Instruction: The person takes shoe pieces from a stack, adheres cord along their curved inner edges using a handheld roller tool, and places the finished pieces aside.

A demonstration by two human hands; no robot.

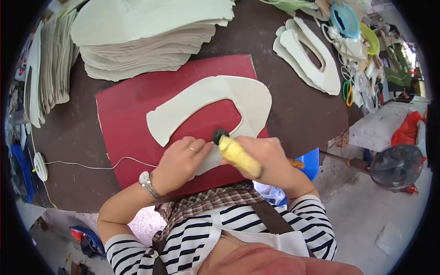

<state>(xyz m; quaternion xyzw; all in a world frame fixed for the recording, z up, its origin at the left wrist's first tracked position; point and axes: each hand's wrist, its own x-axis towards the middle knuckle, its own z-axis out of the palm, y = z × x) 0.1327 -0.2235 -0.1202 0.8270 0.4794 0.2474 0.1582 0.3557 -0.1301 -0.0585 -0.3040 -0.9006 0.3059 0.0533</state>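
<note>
A white U-shaped fabric piece (208, 94) lies on a red board (123, 110) on the dark table. My left hand (183, 160), with a ring and a wristwatch, rests on the lower part of the piece; its fingers are together, and whether they pinch anything is hidden. My right hand (261, 156) is wrapped round a yellow-covered tool (238, 156) with a round black end (220, 135). That black end is at the inner edge of the fabric piece, just right of my left fingertips.
A tall stack of white pieces (142, 50) stands at the back left, beside another stack (50, 64). More U-shaped pieces (307, 59) lie at the back right. Green-and-orange scissors (348, 93) hang at the right edge. A thin white cord (91, 167) crosses the left side.
</note>
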